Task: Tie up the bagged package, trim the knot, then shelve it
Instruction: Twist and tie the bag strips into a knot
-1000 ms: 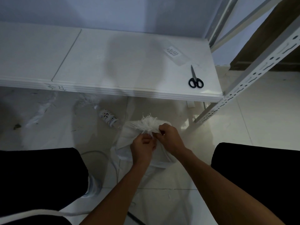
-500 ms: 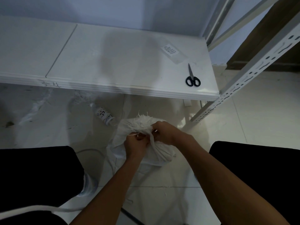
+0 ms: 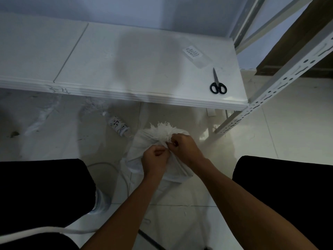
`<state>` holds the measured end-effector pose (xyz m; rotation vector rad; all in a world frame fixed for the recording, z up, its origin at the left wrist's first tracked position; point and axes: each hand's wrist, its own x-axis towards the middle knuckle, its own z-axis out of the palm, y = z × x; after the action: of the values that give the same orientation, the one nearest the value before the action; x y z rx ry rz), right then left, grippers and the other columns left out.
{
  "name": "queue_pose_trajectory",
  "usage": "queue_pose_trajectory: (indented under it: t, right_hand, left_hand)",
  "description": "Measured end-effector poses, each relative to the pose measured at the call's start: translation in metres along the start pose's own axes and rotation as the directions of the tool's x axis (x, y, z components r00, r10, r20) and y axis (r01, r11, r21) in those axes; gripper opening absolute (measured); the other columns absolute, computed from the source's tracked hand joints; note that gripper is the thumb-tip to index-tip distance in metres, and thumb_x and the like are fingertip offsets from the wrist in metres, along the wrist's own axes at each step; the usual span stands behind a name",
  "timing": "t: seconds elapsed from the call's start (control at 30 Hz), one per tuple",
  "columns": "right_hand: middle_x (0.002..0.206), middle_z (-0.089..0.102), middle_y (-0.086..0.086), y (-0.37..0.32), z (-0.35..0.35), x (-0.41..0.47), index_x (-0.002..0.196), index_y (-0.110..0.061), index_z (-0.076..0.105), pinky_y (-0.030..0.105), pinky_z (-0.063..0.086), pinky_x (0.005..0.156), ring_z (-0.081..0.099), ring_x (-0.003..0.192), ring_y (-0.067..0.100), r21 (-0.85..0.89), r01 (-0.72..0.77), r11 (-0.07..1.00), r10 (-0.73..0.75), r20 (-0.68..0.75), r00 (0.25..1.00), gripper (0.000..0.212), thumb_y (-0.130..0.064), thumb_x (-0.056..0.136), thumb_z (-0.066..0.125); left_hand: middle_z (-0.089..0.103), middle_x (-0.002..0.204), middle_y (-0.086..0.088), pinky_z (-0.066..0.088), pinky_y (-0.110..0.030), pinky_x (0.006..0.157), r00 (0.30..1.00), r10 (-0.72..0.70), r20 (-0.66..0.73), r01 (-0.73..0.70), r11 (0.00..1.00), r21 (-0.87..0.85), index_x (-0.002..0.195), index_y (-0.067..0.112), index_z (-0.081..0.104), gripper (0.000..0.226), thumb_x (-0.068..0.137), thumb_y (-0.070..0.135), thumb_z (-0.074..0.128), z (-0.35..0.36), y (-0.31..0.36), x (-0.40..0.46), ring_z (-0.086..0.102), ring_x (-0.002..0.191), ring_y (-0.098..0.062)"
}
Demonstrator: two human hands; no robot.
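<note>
Pale tiled floor (image 3: 288, 132) below a white shelf (image 3: 126, 69) bearing scissors (image 3: 218, 83). White bag (image 3: 144, 141) sits on the floor between 2 knees. Left hand (image 3: 155, 161) and right hand (image 3: 183, 147), fingers curled, pinch its gathered, frayed neck. Bottle (image 3: 119, 125) lies nearby.

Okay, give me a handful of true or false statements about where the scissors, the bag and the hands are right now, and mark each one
1. The scissors lie on the white shelf. True.
2. The right hand holds the scissors. False: it grips the gathered neck of the white bag.
3. The bag sits on the shelf. False: it is on the floor, between the person's knees.
4. The left hand is at the bag's neck, fingers curled. True.
5. A small bottle lies on the floor left of the bag. True.
</note>
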<state>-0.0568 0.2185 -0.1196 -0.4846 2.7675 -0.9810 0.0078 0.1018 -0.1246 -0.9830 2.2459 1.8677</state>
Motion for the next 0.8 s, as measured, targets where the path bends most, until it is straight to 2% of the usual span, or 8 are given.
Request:
queue_pose_trajectory:
  t: [0.13,0.23,0.27,0.33,0.4,0.5,0.67,0.8]
  right_hand:
    - [0.058,0.051,0.001,-0.002,0.004,-0.001,0.063,-0.010,0.051,0.021,0.029,0.051,0.040,0.051,0.010,0.079,-0.057,0.995,0.060,-0.040,0.997,0.029,-0.014,0.089,0.063]
    - [0.062,0.059,0.005,0.001,-0.001,-0.001,0.066,-0.007,0.060,0.011,0.034,0.051,0.046,0.054,0.011,0.145,-0.080,0.986,0.076,0.030,0.997,0.027,-0.012,0.092,0.063]
    - [0.064,0.062,0.006,0.004,-0.002,-0.002,0.067,-0.004,0.063,0.010,0.035,0.053,0.048,0.056,0.011,0.143,-0.087,0.986,0.079,0.062,0.995,0.025,-0.011,0.091,0.063]
    - [0.068,0.068,0.010,0.011,-0.005,-0.002,0.070,0.001,0.067,0.015,0.037,0.055,0.054,0.059,0.017,0.137,-0.095,0.986,0.080,0.109,0.991,0.018,-0.006,0.087,0.063]
    - [0.071,0.070,0.010,0.014,-0.009,-0.002,0.075,0.001,0.070,0.023,0.041,0.058,0.061,0.065,0.021,0.111,-0.098,0.989,0.081,0.152,0.985,0.011,-0.004,0.083,0.064]
    - [0.063,0.063,-0.005,0.013,-0.013,-0.005,0.071,-0.009,0.070,0.013,0.039,0.055,0.055,0.057,0.003,0.111,-0.089,0.990,0.069,0.174,0.982,0.015,-0.007,0.086,0.066]
    - [0.056,0.057,-0.008,0.016,-0.012,-0.010,0.060,-0.018,0.059,0.016,0.035,0.051,0.050,0.050,0.003,0.093,-0.125,0.988,0.119,0.066,0.991,0.028,-0.018,0.087,0.067]
    - [0.066,0.071,-0.005,0.018,-0.006,-0.020,0.076,-0.010,0.075,0.010,0.046,0.055,0.064,0.056,-0.001,0.328,-0.238,0.914,0.251,0.002,0.968,0.011,-0.016,0.085,0.073]
  left_hand:
    - [0.076,0.081,-0.007,0.059,-0.031,0.072,0.990,-0.135,0.049,0.142,0.969,-0.200,0.083,0.014,0.073,0.005,0.084,0.009,0.072,0.004,0.002,-0.001,0.073,0.079,-0.022]
    - [0.074,0.095,-0.017,0.061,-0.030,0.075,0.910,-0.315,0.269,0.411,0.771,-0.487,0.099,0.002,0.072,0.013,0.089,0.000,0.063,0.007,0.012,0.000,0.072,0.082,-0.024]
    - [0.072,0.097,-0.018,0.062,-0.030,0.074,0.874,-0.348,0.340,0.483,0.701,-0.524,0.105,-0.002,0.068,0.016,0.092,0.000,0.060,0.007,0.016,0.000,0.071,0.083,-0.023]
    - [0.070,0.093,-0.016,0.061,-0.028,0.068,0.819,-0.396,0.414,0.568,0.657,-0.495,0.113,-0.004,0.065,0.021,0.094,0.003,0.058,0.007,0.022,0.001,0.070,0.081,-0.023]
    - [0.069,0.092,-0.015,0.061,-0.026,0.061,0.800,-0.422,0.428,0.593,0.667,-0.451,0.116,-0.004,0.064,0.024,0.095,0.006,0.058,0.008,0.023,0.002,0.068,0.080,-0.022]
    - [0.069,0.090,-0.013,0.060,-0.027,0.066,0.817,-0.433,0.381,0.573,0.686,-0.449,0.117,-0.005,0.064,0.026,0.094,0.007,0.060,0.011,0.021,0.005,0.068,0.080,-0.021]
    - [0.070,0.094,-0.016,0.061,-0.025,0.063,0.860,-0.413,0.301,0.511,0.671,-0.537,0.110,-0.005,0.065,0.021,0.092,0.006,0.064,0.017,0.020,0.008,0.069,0.077,-0.020]
    - [0.072,0.096,-0.021,0.062,-0.027,0.064,0.875,-0.412,0.254,0.480,0.667,-0.569,0.107,-0.008,0.066,0.020,0.090,0.002,0.065,0.019,0.019,0.007,0.073,0.071,-0.020]
